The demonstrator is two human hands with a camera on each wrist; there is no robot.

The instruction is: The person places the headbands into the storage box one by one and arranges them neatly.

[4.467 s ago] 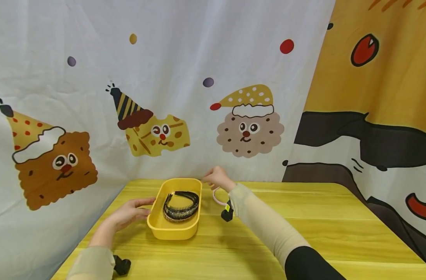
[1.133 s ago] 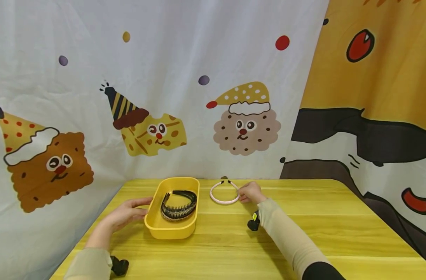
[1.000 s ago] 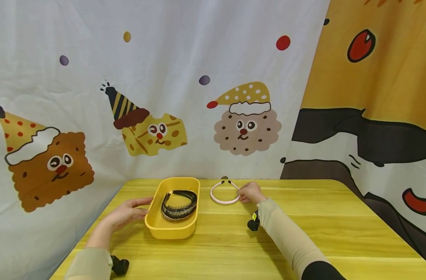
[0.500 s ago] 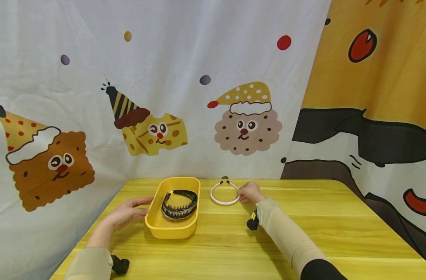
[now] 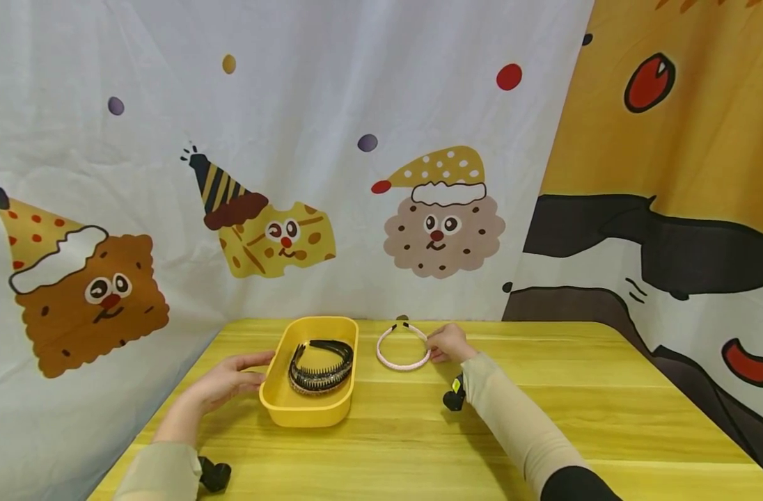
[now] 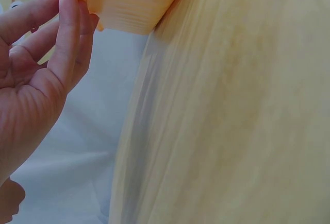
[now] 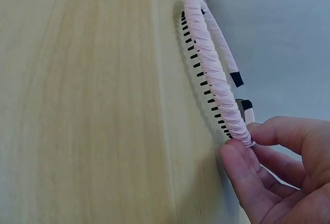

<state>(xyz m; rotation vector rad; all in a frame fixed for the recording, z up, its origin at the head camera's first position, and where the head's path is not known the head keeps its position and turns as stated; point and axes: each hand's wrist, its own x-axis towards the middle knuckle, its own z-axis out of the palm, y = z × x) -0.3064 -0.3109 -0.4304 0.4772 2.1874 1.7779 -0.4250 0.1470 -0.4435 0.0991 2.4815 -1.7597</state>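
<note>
In the head view a yellow plastic bin (image 5: 312,416) stands left of centre on the table. Inside it lie several dark headbands (image 5: 321,379), some with comb teeth. My left hand (image 5: 227,381) is at the bin's left side, fingertips against its rim, fingers fairly straight in the left wrist view. To the right of the bin is a pink wrapped headband (image 5: 402,367) with black tips. My right hand (image 5: 449,342) pinches its right side between thumb and fingers. The right wrist view shows black comb teeth (image 7: 203,82) along the headband's inner edge, close over the table.
The yellow wood-grain table (image 5: 544,403) reaches back to a white cloth backdrop (image 5: 331,83) printed with cartoon snacks. Black wrist cameras (image 5: 215,475) hang under both wrists.
Since the oldest frame my right hand has moved right, from beside the bin's far corner to the pink headband's right side. Lately the headband has turned slightly in its grip. My left hand stays put.
</note>
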